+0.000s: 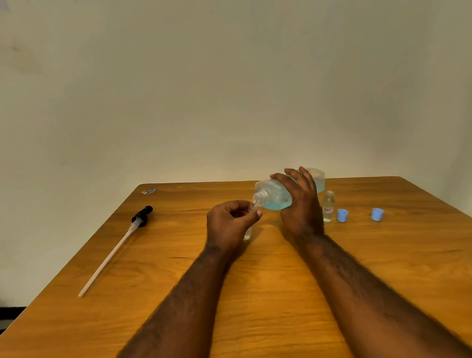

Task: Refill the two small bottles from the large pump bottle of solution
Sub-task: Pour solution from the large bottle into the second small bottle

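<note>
My right hand [301,202] grips the large clear bottle [272,194] of blue solution, tipped on its side with its open neck pointing left. My left hand [229,221] is closed around a small clear bottle [247,232], mostly hidden by the fingers, held upright under the large bottle's mouth. The two openings touch or nearly touch. A second small bottle [328,206] with a red label stands uncapped on the table just right of my right hand.
The black pump head with its long white tube [113,250] lies on the left of the wooden table [267,303]. Two blue caps [342,215] [377,214] lie to the right of the standing bottle. A small sticker [149,191] sits at the far left corner.
</note>
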